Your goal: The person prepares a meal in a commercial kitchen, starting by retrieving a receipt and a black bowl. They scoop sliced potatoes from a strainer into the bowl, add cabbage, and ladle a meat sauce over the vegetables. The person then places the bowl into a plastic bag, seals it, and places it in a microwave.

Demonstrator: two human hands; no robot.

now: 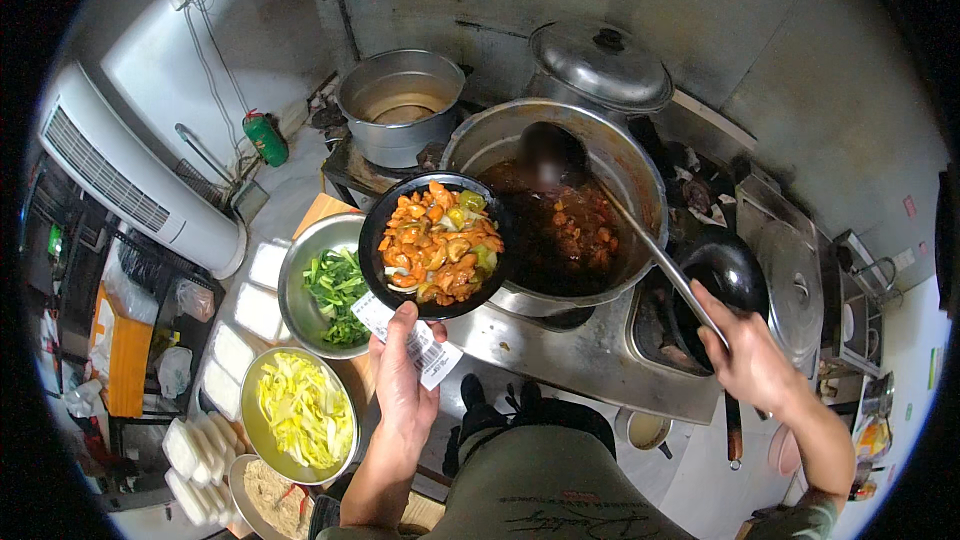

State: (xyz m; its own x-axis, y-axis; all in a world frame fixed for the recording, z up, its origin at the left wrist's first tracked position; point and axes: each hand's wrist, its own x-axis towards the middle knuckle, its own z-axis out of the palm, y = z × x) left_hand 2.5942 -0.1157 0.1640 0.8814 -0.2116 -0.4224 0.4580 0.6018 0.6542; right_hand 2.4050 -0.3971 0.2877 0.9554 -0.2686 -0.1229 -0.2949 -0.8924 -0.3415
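Observation:
My left hand (405, 360) holds a black bowl (366, 247) of glazed meat and vegetable pieces, along with a printed paper slip (431, 354). Just right of the bowl stands a large metal pot (651, 187) with dark brown broth (525, 240) and reddish pieces in it. The long handle of a metal ladle (652, 240) is gripped in my right hand (750, 360). Its dark, round head (562, 154) is over the broth inside the pot; part of the head is blurred, so its contents cannot be told.
Metal bowls of chopped greens (334, 292) and yellow-green leaves (304, 409) stand at the left, near white containers (259, 311). An empty-looking pot (401, 135) and a lidded pot (600, 64) are behind. A black wok (724, 270) lies under my right forearm's side.

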